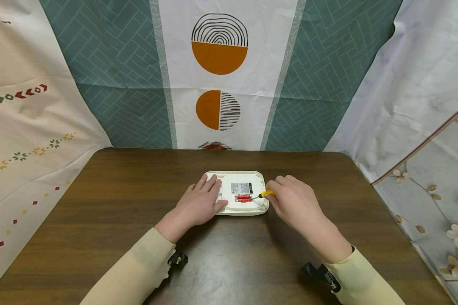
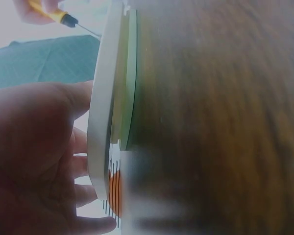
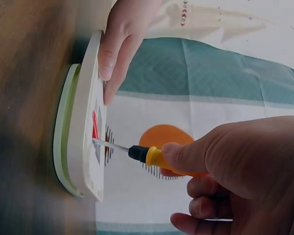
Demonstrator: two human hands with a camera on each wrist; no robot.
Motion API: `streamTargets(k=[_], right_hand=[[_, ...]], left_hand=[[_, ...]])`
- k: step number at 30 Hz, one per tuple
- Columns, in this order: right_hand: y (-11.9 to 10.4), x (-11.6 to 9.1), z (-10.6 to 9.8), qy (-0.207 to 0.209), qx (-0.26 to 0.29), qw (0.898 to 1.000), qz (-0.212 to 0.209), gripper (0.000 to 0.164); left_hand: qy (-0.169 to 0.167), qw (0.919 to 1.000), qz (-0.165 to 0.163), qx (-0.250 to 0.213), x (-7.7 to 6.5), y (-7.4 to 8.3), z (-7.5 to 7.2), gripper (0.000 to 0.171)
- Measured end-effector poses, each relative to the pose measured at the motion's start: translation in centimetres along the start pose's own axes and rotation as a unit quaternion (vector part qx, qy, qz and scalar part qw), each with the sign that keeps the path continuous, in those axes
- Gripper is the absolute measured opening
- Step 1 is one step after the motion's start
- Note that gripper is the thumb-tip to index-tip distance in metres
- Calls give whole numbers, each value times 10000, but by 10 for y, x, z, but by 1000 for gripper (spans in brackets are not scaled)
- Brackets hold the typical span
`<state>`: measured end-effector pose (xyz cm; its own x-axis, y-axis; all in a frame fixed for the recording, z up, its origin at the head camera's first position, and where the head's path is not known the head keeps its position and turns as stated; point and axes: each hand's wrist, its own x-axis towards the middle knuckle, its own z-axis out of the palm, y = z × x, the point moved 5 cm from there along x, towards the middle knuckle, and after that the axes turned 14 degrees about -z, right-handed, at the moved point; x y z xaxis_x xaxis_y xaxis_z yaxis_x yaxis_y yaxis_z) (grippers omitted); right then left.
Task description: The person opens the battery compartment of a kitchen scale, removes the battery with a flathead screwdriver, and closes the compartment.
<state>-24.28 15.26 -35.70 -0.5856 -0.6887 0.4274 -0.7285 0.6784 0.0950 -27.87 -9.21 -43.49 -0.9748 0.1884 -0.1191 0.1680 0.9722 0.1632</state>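
A white device (image 1: 248,177) that looks like a kitchen scale lies upside down on the table, with a pale green plate (image 3: 59,137) under it. Red batteries (image 1: 244,198) sit in its small compartment, just below a printed label (image 1: 241,188). My left hand (image 1: 199,203) rests on the device's left side, fingers extended and thumb on the near edge. In my right hand (image 1: 295,201) a yellow-handled screwdriver (image 3: 154,157) with a black collar is pinched between thumb and fingers. Its metal shaft slants to the right end of the batteries; whether the tip touches them I cannot tell.
The brown wooden table (image 1: 137,182) reaches out on all sides of the device. Behind it hangs a teal and white cloth (image 1: 221,80) with orange half-circles. Patterned white cloths hang at the left and right.
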Motion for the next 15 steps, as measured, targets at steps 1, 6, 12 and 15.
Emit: streamTargets(k=[1,6,12,15], right_hand=[[1,0,1,-41,53,10000,24,19],[21,-1,9,-389,669,9958,494,11],[45,-6,19,-796,1434,9803,1103,6],[54,-9,24,-930,1751,9708,1351,6]], left_hand=[[-3,10000,-1,-3,0,0,0,78],[-15,10000,3,-11,0,0,1,78],[8,10000,9,-33,1,0,2,79],[24,10000,11,-40,1,0,2,79]])
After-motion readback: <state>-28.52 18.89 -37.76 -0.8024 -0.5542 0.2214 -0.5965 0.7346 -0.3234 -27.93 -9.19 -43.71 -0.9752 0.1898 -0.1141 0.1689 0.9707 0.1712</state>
